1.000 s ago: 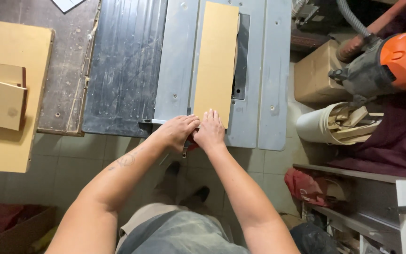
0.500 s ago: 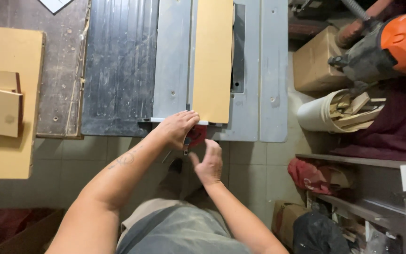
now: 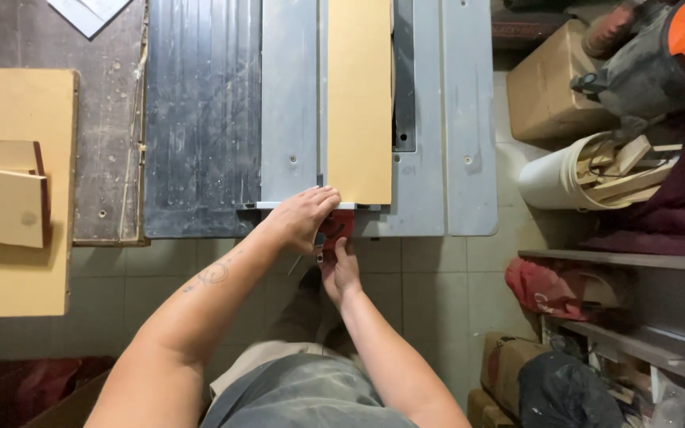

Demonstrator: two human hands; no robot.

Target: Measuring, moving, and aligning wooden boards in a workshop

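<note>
**Right hand dropping to the red switch while the left steadies the board**

Hands are separating: the left hand is pressing flat, fingers spread, on the near end of the long tan fibreboard strip, which is lying lengthwise on the grey metal saw table, flush with its near edge. Having left the board a second ago, the right hand is now fingering the red plastic switch box under that edge, grasping nothing. Beside it, a ribbed black extension is looking dusty.
</note>
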